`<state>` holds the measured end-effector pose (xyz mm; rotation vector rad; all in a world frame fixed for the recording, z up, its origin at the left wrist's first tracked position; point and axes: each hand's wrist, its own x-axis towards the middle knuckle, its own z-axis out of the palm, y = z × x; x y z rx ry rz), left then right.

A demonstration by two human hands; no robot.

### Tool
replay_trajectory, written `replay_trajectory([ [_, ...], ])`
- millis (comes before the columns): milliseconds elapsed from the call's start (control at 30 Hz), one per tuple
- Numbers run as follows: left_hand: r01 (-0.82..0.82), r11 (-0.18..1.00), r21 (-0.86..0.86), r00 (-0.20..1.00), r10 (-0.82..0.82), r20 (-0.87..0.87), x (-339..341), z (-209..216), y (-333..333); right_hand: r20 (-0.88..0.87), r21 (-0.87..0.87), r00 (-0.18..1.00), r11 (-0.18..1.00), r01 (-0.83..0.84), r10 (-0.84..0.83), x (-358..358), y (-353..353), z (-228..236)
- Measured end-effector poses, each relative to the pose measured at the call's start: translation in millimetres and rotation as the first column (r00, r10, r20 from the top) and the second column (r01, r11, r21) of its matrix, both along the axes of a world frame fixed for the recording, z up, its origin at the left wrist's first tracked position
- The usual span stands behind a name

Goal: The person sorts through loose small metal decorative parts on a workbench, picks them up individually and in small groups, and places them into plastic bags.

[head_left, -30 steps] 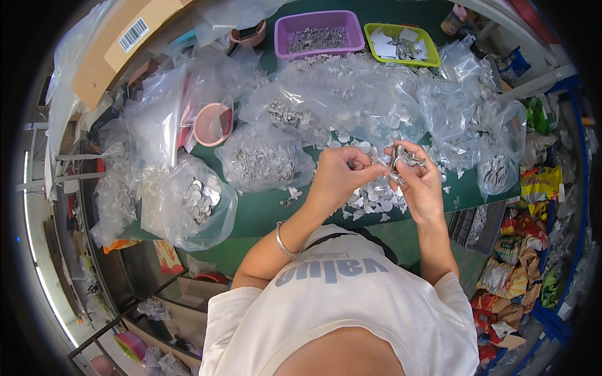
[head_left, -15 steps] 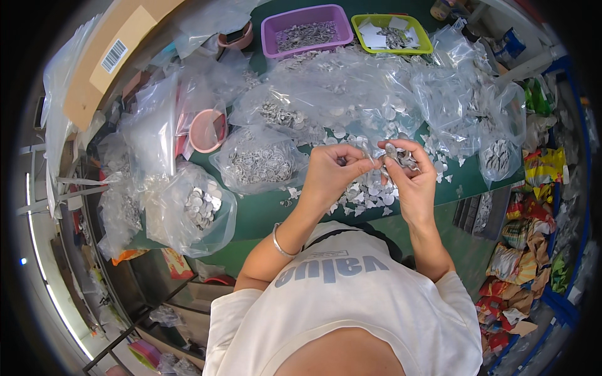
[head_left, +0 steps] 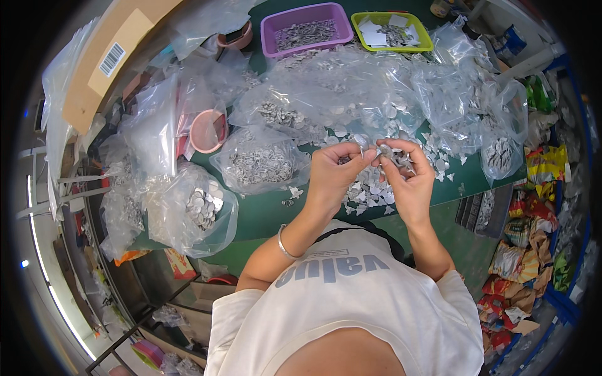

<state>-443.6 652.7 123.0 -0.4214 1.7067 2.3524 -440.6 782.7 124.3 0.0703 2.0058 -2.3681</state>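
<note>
Head view: left hand (head_left: pixel 332 172) and right hand (head_left: pixel 407 175) meet fingertip to fingertip, pinching small silver pieces (head_left: pixel 384 150) above a loose pile (head_left: pixel 370 191) on the green desk (head_left: pixel 263 213). Clear bags (head_left: pixel 260 164) of metal discs lie leftward; purple tray (head_left: pixel 305 28) and yellow-green tray (head_left: pixel 392 31) sit beyond.

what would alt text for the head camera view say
A person's left hand and right hand pinch small silver metal pieces together above a green table crowded with clear plastic bags of similar pieces.
</note>
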Motion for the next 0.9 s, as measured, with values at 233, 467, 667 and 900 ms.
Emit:
replay_trajectory([
  [233,-0.022,0.912,-0.409,0.987,-0.046,-0.155,2.5,0.2,-3.8,0.056,-0.025,0.998,0.999,-0.037,0.038,-0.3,2.6,-3.3],
  [467,-0.169,0.602,-0.780,0.933,-0.157,-0.323,3.6,6.9,-4.4,0.054,-0.066,0.996,0.996,-0.060,0.064,-1.7,-1.8,-6.6],
  [667,-0.219,0.510,-0.832,0.895,-0.234,-0.379,4.9,8.3,-5.5,0.072,-0.112,0.994,0.991,-0.073,0.081,-1.5,-2.1,-15.6],
  [900,-0.041,0.799,-0.600,0.969,-0.115,-0.219,1.1,8.8,-8.0,0.070,-0.071,0.996,0.996,-0.056,0.061,-0.2,-2.7,-18.7],
])
